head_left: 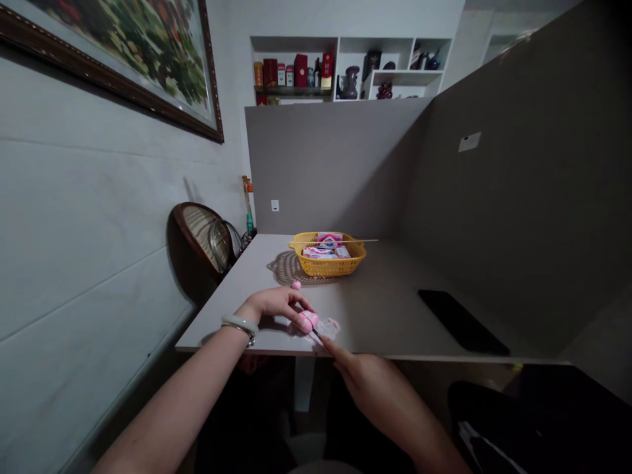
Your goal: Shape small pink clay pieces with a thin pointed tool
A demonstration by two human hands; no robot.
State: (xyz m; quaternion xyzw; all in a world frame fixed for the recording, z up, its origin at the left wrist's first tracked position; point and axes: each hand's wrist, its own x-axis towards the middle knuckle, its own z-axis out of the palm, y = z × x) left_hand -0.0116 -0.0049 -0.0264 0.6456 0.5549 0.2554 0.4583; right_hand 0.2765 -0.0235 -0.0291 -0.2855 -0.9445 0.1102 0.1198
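The left hand (276, 304) arches over a glossy pink object (307, 322), its fingers (302, 304) curled down onto it in a light, half-closed grip. The object's long axis slants slightly across the view, and crumpled translucent plastic (328, 328) spreads from its right side. The right hand (365, 382) comes in from the lower right in a narrow pinch on a thin dark tool (316, 334), too small to identify. The tool's long axis runs diagonally, its tip pointing up and left, right at the plastic's edge beside the object. All this sits on a pale grey desk (395, 316), in front of a yellow plastic basket (328, 260) holding printed packets (320, 253), with a wooden skewer (340, 241) across it. A small pink ball (296, 285) lies nearer the basket, just beyond the left hand.
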